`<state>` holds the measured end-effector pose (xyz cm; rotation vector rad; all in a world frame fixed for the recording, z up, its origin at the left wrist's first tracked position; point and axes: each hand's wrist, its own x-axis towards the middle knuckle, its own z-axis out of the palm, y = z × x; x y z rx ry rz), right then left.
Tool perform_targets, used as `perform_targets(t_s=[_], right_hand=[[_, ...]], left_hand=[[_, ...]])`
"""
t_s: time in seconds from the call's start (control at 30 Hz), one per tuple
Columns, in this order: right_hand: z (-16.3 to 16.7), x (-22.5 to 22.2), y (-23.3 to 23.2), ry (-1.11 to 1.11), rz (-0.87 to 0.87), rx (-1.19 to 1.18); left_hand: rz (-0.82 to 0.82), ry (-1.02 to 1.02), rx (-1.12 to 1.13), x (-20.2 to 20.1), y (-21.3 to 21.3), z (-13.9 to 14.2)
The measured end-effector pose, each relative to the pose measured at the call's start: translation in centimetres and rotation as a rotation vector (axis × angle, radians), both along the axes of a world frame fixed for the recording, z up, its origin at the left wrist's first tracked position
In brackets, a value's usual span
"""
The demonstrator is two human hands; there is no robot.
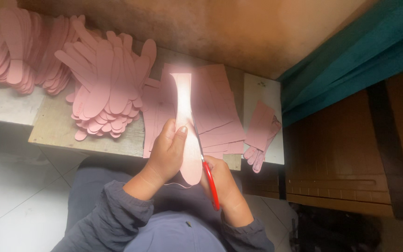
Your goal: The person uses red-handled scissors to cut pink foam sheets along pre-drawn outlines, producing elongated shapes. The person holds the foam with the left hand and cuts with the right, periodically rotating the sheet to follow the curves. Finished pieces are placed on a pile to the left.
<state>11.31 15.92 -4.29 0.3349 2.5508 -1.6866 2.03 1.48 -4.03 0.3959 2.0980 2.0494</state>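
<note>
My left hand [166, 151] pinches a pink insole-shaped paper piece [185, 121], holding it upright over my lap. Its upper part is washed out by bright light. My right hand [222, 179] grips red-handled scissors [210, 179], whose blades run along the piece's right edge. Both hands are above the near edge of a low table [57, 130].
A fanned pile of cut pink shapes [106, 86] lies on the table's left, with another heap [17, 49] at the far left. Flat pink sheets [220, 109] lie behind my hands. A small stack of pink offcuts [262, 130] sits right. A teal cloth [350, 56] and brown boards [346, 149] stand to the right.
</note>
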Motion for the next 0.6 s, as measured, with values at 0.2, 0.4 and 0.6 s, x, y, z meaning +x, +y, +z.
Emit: perform_targets(t_s=[0.2,0.4,0.6], right_hand=[[-0.2,-0.1,-0.4,-0.145,-0.098,-0.027],[-0.5,0.0,-0.2,-0.033,-0.063,0.0],[0.5,0.6,0.4,-0.074,0.095,-0.118]], left_hand=[[0.004,0.007,0.017,-0.1,-0.1,-0.1],[-0.023,-0.039,0.04,-0.5,0.0,-0.4],[0.086,0.006,-0.125,-2.8,-1.3,-0.1]])
